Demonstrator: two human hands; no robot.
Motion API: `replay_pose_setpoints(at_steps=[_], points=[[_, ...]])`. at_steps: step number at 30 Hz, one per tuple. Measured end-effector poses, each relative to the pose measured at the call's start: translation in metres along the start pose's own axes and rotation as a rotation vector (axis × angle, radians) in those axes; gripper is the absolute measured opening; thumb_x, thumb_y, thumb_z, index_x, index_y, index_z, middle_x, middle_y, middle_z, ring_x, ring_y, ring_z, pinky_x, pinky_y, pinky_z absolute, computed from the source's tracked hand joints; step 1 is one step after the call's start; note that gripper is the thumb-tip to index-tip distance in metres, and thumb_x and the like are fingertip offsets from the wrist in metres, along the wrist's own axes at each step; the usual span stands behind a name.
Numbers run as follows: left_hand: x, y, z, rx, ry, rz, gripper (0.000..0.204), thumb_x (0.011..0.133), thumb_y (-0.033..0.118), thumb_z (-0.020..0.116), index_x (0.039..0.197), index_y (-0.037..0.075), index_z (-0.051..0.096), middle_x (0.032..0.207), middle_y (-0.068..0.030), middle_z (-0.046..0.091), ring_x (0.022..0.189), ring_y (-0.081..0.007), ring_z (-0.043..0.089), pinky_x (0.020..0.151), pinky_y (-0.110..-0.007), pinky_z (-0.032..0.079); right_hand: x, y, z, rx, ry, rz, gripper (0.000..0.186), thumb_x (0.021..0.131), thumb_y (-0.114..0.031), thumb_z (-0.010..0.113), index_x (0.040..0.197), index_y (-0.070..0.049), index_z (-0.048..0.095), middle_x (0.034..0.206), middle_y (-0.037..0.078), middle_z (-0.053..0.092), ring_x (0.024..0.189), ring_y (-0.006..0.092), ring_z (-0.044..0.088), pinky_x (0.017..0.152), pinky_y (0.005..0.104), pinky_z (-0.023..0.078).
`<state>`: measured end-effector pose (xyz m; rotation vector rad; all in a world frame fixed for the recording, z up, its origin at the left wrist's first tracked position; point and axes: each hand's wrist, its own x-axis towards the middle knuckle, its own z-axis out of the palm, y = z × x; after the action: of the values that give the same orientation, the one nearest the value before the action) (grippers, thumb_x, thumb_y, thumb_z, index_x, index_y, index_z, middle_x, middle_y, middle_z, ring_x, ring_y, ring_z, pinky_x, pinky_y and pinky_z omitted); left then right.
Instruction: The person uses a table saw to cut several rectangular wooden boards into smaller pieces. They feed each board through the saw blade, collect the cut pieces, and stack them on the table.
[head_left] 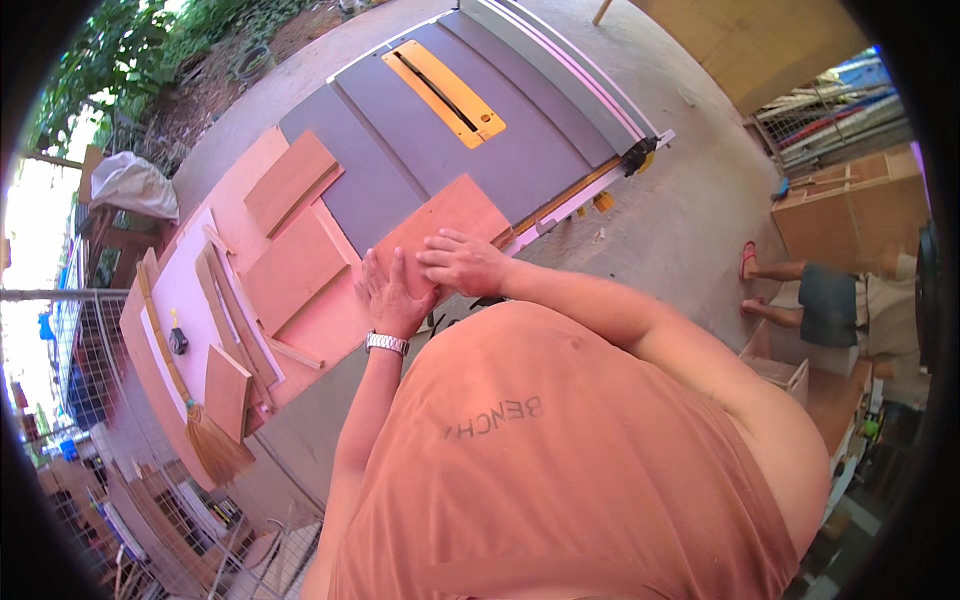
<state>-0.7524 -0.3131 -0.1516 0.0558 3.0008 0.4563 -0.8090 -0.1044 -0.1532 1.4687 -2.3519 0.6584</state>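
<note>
My left hand [395, 300] lies spread on the near end of a rectangular wooden board [462, 208], below a watch with a metal band. My right hand [460, 262] rests beside it on the same board, fingers apart and slightly bent. The board lies at the near edge of a grey table saw [540, 130], over where it meets a plywood worktop [200, 443]. A yellow insert plate [464, 106] sits in the saw's top. Other cut boards [292, 270] lie just left of my hands.
A straw broom [215, 445], tape measure [178, 341] and thin strips are on the worktop. A wire fence [70, 330] and white sack [135, 185] stand left. At right another person [835, 310] is near a wooden cabinet [840, 215]. Concrete floor surrounds the saw.
</note>
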Motion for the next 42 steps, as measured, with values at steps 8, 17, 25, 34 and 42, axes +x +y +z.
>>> replay_pose_setpoints(at_steps=[8, 17, 25, 34, 42], points=[[-0.002, -0.028, 0.015, -0.212, 0.121, 0.125, 0.102, 0.076, 0.049, 0.077, 0.157, 0.009, 0.029, 0.163, -0.0246, 0.020, 0.153, -0.0394, 0.017, 0.122, -0.057, 0.015, -0.084, -0.053, -0.016, 0.374, 0.168, 1.094, 0.016, 0.090, -0.023, 0.068, 0.089, -0.007, 0.067, 0.092, 0.009, 0.069, 0.077, 0.0229, 0.067, 0.069, 0.0380, 0.054], [0.049, -0.068, -0.018, -0.329, 0.112, 0.001, 0.044, 0.090, 0.011, 0.060, 0.133, 0.001, 0.059, 0.126, -0.0198, 0.065, 0.119, -0.0375, 0.058, 0.105, -0.046, 0.043, -0.078, -0.024, -0.015, 1.624, 0.486, 1.679, 0.026, 0.104, -0.032, 0.054, 0.116, -0.009, 0.057, 0.107, 0.011, 0.069, 0.091, 0.0245, 0.068, 0.078, 0.0410, 0.057], [0.037, -0.008, -0.026, -0.413, -0.170, -0.054, 0.034, 0.086, 0.021, 0.070, 0.117, 0.005, 0.071, 0.111, -0.0148, 0.070, 0.100, -0.0313, 0.068, 0.089, -0.042, 0.054, -0.068, -0.016, -0.029, 1.587, 0.762, 1.632, 0.025, 0.105, -0.021, 0.052, 0.128, -0.014, 0.047, 0.125, 0.010, 0.062, 0.110, 0.0271, 0.065, 0.088, 0.0493, 0.056], [0.062, 0.071, -0.037, -0.862, -0.172, 0.051, 0.049, 0.090, 0.029, 0.075, 0.127, -0.001, 0.063, 0.115, -0.0166, 0.070, 0.100, -0.0241, 0.069, 0.089, -0.037, 0.055, -0.058, 0.041, -0.107, 1.159, 0.944, 1.035, 0.019, 0.104, -0.011, 0.055, 0.120, -0.002, 0.060, 0.106, 0.004, 0.069, 0.097, 0.0104, 0.063, 0.085, 0.0290, 0.053], [0.060, 0.106, -0.061, -1.761, -0.575, 0.124, 0.068, 0.091, 0.029, 0.075, 0.141, -0.006, 0.046, 0.121, -0.0174, 0.067, 0.108, -0.0288, 0.069, 0.094, -0.044, 0.058, -0.021, 0.068, -0.186, 0.699, 0.343, 0.914, 0.024, 0.099, -0.010, 0.061, 0.120, -0.004, 0.070, 0.102, 0.006, 0.075, 0.093, 0.0089, 0.065, 0.086, 0.0261, 0.051]])
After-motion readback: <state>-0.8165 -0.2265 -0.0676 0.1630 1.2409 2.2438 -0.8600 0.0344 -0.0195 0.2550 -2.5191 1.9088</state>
